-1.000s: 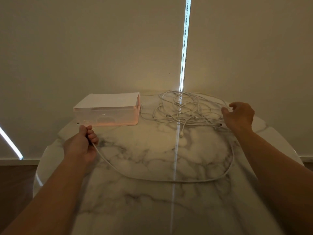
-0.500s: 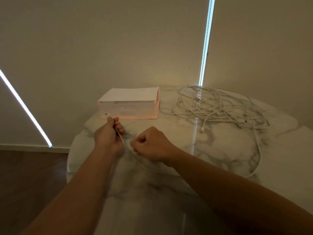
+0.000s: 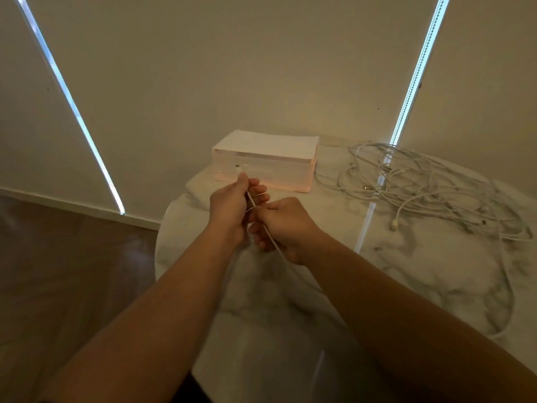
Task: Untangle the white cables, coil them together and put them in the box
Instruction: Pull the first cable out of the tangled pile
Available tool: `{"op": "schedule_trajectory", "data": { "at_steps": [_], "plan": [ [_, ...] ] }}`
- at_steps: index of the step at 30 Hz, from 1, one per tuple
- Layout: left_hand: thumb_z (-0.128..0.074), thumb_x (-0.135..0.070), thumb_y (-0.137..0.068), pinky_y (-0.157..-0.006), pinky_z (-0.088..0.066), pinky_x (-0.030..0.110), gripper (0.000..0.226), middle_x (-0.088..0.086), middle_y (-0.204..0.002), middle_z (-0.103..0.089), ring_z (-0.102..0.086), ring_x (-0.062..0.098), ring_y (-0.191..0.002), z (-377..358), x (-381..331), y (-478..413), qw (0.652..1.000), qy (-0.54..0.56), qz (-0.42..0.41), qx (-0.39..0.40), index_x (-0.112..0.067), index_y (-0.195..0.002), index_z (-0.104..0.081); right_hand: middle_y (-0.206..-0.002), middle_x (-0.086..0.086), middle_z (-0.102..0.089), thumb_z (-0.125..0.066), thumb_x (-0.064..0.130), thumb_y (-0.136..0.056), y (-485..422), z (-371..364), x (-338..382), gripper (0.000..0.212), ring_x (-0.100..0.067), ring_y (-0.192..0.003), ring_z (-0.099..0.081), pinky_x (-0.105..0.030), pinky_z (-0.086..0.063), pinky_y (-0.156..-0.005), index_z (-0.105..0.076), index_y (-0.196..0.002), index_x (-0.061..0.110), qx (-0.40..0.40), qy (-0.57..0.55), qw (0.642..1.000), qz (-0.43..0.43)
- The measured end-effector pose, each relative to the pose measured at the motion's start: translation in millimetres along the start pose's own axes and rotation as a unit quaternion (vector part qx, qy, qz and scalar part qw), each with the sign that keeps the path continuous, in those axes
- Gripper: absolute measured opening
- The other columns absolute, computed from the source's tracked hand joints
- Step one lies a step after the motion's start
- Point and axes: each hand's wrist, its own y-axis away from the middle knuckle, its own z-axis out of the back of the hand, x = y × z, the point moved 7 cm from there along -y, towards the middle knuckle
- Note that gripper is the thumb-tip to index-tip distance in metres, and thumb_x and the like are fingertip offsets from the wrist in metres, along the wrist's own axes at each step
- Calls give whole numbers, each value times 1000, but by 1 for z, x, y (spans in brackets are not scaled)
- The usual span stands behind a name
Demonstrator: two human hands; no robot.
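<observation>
right hand, at the cable heap one second ago and a little apart from the left hand half a second ago, now lies against it, knuckles touching, above the near left part of the table. one strand of white cable runs through both fists.

left hand: fingers curled round the strand, thumb side up, with the plug end standing out above the fist, as in both earlier frames.

right hand: fingers curled, pinching the same strand just below the left hand. from this fist the strand leaves downward, passes behind the right forearm, and reappears at the right of the table as a slack loop that climbs back to the heap.

tangled white cables: a loose heap of overlapping loops with several plugs showing, lying on the far right of the table, well apart from both hands; not yet sorted or coiled.

box: translucent, pinkish, with a white top, at the far edge of the table, just left of the heap and just beyond the left hand.

table: round, white marble with grey veins.

surroundings: beige wall crossed by two bright slits of light, one slanting at left, one near the heap at right; dark floor at left.
</observation>
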Motion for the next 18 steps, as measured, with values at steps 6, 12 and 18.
{"op": "schedule_trajectory", "data": {
  "at_steps": [6,12,18],
  "plan": [
    [-50,-31,-101,-43,-46,22,29,0,-65,-65,-61,11,-55,4,8,0,999,3,30,-14,-9,-88,-64,-65,-11,-61,-53,19,-98,-2,1,-4,31,-15,-44,-50,-23,-39,-40,-71,-88,-4,-23,38,999,7],
    [-44,-31,-103,-37,-35,17,29,-7,-51,-47,-39,6,-37,2,27,-4,981,129,147,8,-13,-83,-54,-56,-12,-61,-53,28,-100,0,3,-12,43,-22,-43,-54,-27,-44,-42,-69,-74,-3,-35,99,994,38],
    [-40,-22,-105,-34,-26,18,30,-6,-54,-42,-30,5,-34,2,23,-4,983,131,130,1,-10,-81,-52,-61,-12,-64,-55,14,-97,11,9,-13,28,-19,-43,-54,-26,-45,-43,-70,-82,-5,-18,138,990,36]
  ]
}}
